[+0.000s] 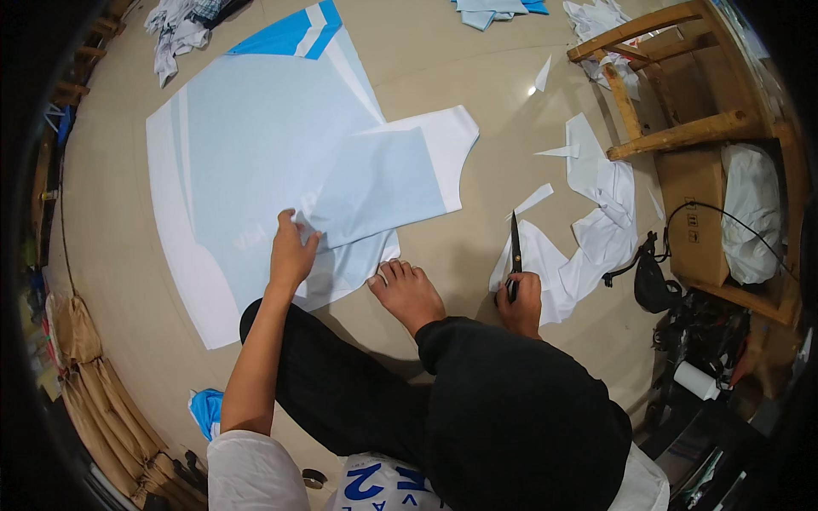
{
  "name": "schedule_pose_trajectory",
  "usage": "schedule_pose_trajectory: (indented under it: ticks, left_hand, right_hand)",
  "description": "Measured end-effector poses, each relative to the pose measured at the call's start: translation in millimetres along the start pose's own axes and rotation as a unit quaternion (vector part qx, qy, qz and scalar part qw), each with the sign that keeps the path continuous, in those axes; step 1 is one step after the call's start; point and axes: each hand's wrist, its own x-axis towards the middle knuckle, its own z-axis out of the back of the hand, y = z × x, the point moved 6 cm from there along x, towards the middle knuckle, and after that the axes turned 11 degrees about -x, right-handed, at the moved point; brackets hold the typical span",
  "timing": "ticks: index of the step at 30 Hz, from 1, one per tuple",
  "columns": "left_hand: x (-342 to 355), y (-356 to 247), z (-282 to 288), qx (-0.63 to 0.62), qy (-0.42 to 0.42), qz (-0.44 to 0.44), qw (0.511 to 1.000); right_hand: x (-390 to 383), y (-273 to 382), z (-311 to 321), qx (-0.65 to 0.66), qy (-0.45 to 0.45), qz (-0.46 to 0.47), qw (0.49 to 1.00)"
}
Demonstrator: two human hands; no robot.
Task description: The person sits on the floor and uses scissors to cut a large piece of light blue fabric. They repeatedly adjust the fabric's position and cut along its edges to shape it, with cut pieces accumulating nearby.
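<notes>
A large light-blue and white fabric piece [247, 136] lies spread on the floor, and a narrower light-blue panel [375, 187] is folded over its right side. My left hand [294, 251] rests on the fabric beside the fold's lower edge. Its thumb and forefinger look spread, with a gap between them. In my right hand [521, 302] are black-handled scissors [515, 247], blades pointing away from me. They lie over white fabric scraps [545, 264], right of my bare foot [407, 294]. That foot's toes are at the fabric's near edge.
More white offcuts [601, 187] lie to the right, before a wooden frame [682, 136] with a cardboard box [694, 213] and a white bag [751, 213]. Blue pieces [494, 13] and a cloth pile [179, 34] are at the back. A brown bag [102, 400] stands at the left.
</notes>
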Motion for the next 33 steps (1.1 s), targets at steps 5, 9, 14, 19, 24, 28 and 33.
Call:
schedule_pose_trajectory:
  ticks: [5,9,14,19,24,28,33]
  left_hand:
    - [-3,-53,-54,0.069,0.005,-0.240,0.968]
    - [1,-95,-118,0.075,0.084,-0.278,0.954]
    - [16,-114,-174,0.067,0.075,-0.310,0.945]
    - [24,-109,-195,0.107,0.072,-0.292,0.948]
    - [21,-111,-197,0.109,0.074,-0.299,0.945]
    - [20,-111,-199,0.109,0.088,-0.301,0.943]
    - [33,-113,-189,0.103,0.053,-0.298,0.947]
  right_hand:
    - [-6,11,9,0.025,0.000,-0.035,0.999]
    - [-10,2,10,0.005,0.021,-0.067,0.998]
    - [-2,-14,12,0.045,0.110,-0.195,0.974]
    - [-11,-52,-4,0.322,0.193,-0.333,0.865]
    - [-14,-45,-7,0.405,0.287,-0.334,0.801]
    - [-9,-35,-13,0.356,0.228,-0.269,0.865]
    - [13,-18,-6,0.144,0.192,-0.236,0.942]
